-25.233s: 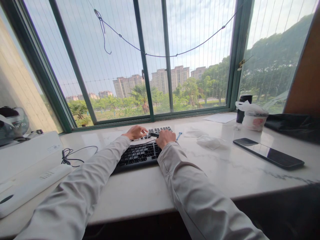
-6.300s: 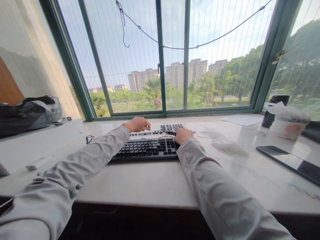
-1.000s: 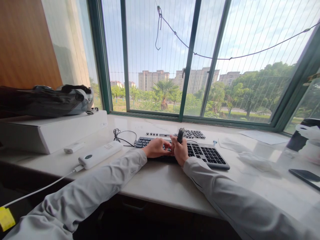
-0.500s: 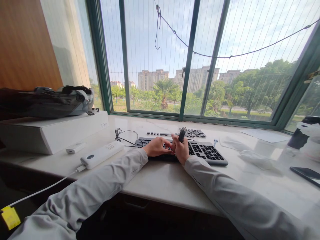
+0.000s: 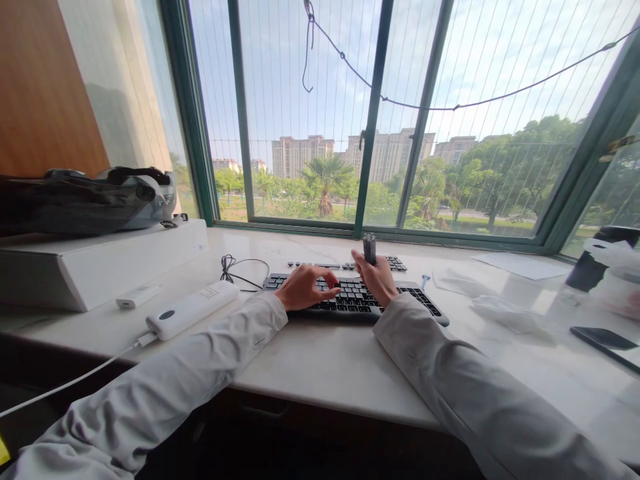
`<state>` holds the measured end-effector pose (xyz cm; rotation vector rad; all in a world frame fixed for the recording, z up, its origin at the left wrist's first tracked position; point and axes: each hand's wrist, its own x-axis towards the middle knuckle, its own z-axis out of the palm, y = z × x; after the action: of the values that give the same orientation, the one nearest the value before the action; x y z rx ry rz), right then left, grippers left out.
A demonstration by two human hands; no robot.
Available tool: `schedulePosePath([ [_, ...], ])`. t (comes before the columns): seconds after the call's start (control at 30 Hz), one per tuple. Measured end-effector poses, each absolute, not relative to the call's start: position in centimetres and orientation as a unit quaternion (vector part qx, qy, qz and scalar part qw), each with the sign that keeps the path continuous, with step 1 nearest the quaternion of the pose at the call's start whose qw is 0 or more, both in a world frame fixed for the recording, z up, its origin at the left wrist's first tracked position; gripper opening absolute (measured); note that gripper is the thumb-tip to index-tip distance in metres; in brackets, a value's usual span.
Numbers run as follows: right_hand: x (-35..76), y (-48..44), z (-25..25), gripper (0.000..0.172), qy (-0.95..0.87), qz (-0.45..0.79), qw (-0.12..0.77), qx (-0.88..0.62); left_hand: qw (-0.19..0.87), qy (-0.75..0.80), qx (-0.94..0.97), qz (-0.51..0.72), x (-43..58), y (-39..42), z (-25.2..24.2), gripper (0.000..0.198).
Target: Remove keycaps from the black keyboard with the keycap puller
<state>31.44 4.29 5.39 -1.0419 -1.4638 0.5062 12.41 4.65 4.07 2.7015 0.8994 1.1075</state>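
A black keyboard lies on the white countertop, many of its keys without caps, the bare switches showing. Over its middle, my left hand pinches a small dark keycap between thumb and forefinger. My right hand is wrapped round a black-handled tool whose grip end points up; the tool's lower end is hidden by the hand. That hand hovers over the right part of the keyboard. Behind the keyboard lie loose keycaps in rows, partly hidden by the right hand.
A white power bank with a cable and a small white device lie left, before a white box. A coiled black cable runs to the keyboard. Right are clear plastic bags, a small blue tool and a phone.
My hands have moved apart: the right one lifted up and right with the tool, the left one drew slightly left with the keycap in its fingers. The camera view has shifted slightly.
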Motion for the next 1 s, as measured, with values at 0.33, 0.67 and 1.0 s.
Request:
schedulePosePath([
  [0.33,31.3,4.5,3.7,0.035,-0.794,0.026,0.403,-0.455,0.048,0.325,0.85,0.412,12.1,5.3,4.0,0.022],
  [0.67,31.3,4.8,3.5,0.039,-0.806,-0.003,0.378,-0.456,0.026,0.348,0.857,0.379,11.9,5.4,4.0,0.023],
  [1.0,30.9,3.4,4.9,0.027,-0.781,-0.003,0.289,-0.554,-0.091,0.346,0.866,0.35,11.6,5.5,4.5,0.033],
])
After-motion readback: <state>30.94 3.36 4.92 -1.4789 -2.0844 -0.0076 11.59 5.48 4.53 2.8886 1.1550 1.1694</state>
